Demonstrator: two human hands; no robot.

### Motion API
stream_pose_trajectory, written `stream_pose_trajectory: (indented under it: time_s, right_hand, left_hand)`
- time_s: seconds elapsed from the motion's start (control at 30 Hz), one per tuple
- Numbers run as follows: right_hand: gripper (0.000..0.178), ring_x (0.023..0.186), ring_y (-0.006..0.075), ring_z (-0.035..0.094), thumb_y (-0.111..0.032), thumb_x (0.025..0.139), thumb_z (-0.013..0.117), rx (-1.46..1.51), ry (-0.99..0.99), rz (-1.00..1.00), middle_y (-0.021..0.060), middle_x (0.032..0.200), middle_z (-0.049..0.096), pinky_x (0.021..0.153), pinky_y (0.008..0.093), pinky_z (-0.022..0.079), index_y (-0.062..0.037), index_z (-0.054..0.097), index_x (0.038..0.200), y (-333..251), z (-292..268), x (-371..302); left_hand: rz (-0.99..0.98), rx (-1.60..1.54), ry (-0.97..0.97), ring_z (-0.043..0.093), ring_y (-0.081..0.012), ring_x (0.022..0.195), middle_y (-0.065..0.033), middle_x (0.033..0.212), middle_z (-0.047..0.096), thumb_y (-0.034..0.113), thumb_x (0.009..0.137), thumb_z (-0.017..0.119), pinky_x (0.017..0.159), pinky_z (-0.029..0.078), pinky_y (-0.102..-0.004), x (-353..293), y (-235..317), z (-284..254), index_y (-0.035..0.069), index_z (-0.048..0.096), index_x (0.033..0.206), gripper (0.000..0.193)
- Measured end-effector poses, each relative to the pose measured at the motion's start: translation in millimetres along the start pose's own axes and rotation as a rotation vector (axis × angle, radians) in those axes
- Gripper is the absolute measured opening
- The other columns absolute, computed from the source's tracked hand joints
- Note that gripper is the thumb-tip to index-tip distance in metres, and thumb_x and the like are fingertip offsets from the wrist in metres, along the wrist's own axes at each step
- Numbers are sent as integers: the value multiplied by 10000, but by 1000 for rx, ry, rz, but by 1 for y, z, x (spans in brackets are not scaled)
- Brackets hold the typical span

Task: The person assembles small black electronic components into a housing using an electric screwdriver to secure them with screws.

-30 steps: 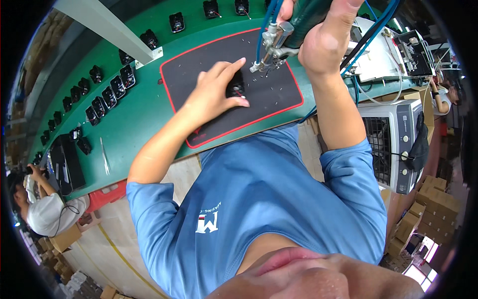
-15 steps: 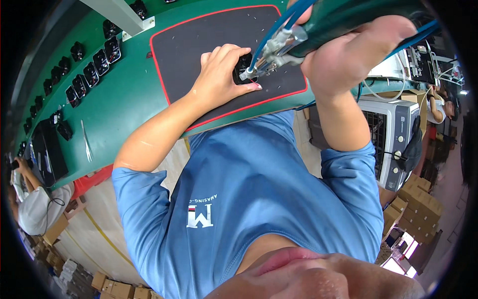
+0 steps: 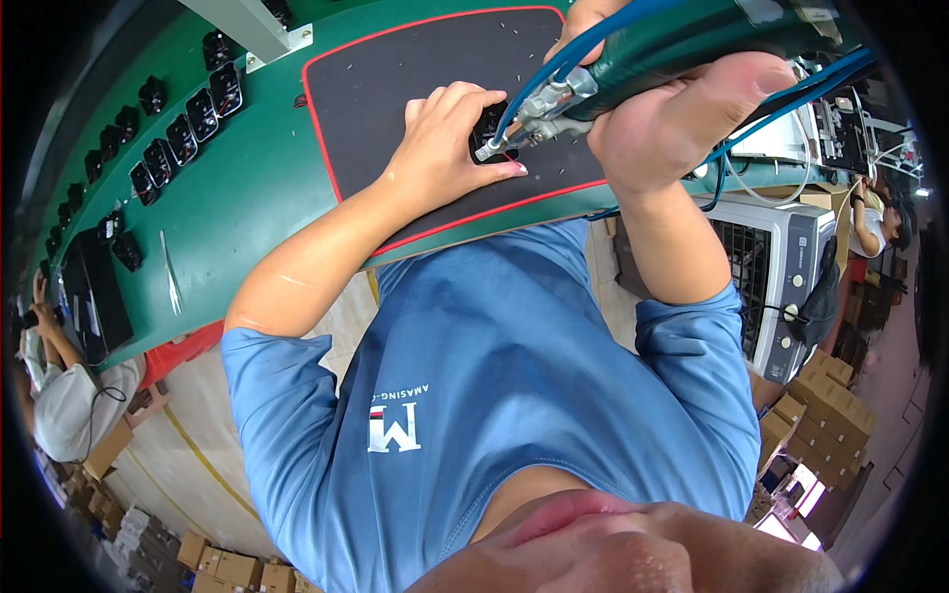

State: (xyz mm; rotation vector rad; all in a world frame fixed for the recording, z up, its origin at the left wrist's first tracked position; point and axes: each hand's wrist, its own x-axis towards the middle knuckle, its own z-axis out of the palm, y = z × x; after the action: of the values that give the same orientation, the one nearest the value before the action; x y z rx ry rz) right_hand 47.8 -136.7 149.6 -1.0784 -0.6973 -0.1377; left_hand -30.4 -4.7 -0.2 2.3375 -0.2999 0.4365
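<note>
My left hand (image 3: 440, 138) rests on a black work mat (image 3: 371, 94) with a red border. Its thumb and fingers are closed round a small black housing (image 3: 485, 124), largely hidden by the hand and the tool. From the right, my right hand (image 3: 662, 128) grips a thick green screwdriver-like power tool (image 3: 643, 54). The metal nozzle (image 3: 539, 109) of that tool slants down to the housing, its tip at or just over the part; contact cannot be made out. Blue hoses (image 3: 563, 59) run along the tool. A thin red wire shows beside the tip.
Rows of black housings (image 3: 181, 138) line the green bench (image 3: 267, 188) at left, with tweezers (image 3: 170, 277) and a black tray (image 3: 91, 301) nearer. A metal post (image 3: 247, 30) stands behind. Co-workers are at far left and far right. A white-grey machine (image 3: 781, 277) stands at right.
My right hand and the tool have shifted slightly left and down, while the nozzle tip stays at the housing. My left hand keeps its hold, barely moved.
</note>
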Motion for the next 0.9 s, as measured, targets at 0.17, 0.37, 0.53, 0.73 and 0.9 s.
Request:
stream_pose_trajectory:
  time_s: [0.17, 0.37, 0.53, 0.73, 0.9]
  right_hand:
    - [1063, 578, 142, 536, -878, 927, 192, -27, 9, 11, 87, 659, 591, 573, 232, 412, 84, 604, 1115, 1, 1, -2]
    - [1075, 586, 134, 544, -889, 916, 189, 19, -34, 16, 81, 674, 600, 551, 227, 403, 81, 602, 1126, -2, -4, -1]
    - [1061, 583, 129, 539, -880, 924, 194, -38, 21, 39, 75, 656, 592, 547, 224, 399, 78, 608, 1113, -5, 0, -2]
    - [1057, 579, 132, 540, -884, 921, 203, -37, -26, -46, 76, 653, 589, 539, 225, 405, 76, 608, 1101, -1, -4, 1]
    - [1091, 524, 128, 534, -924, 882, 216, -8, 21, 31, 76, 636, 586, 478, 232, 403, 72, 617, 1075, -10, 5, 2]
  left_hand:
    - [-7, -2, -31, 567, -297, 1129, -95, 1218, 594, 441, 651, 942, 951, 368, -424, 2, -1, -1, 95, 583, 1342, 852]
    - [6, 14, -21, 566, -291, 1126, -92, 1219, 592, 442, 654, 940, 943, 372, -421, 1, -1, 1, 94, 583, 1343, 850]
    - [2, 14, -15, 563, -288, 1123, -91, 1217, 593, 446, 657, 938, 939, 373, -417, 1, 1, 0, 90, 588, 1336, 842]
    - [1, -5, 7, 562, -285, 1120, -94, 1206, 599, 441, 657, 940, 933, 374, -413, 1, 1, -1, 86, 593, 1331, 837]
    - [-1, -16, -8, 564, -293, 1119, -93, 1209, 600, 443, 653, 940, 927, 383, -421, 1, -1, 0, 85, 592, 1325, 837]
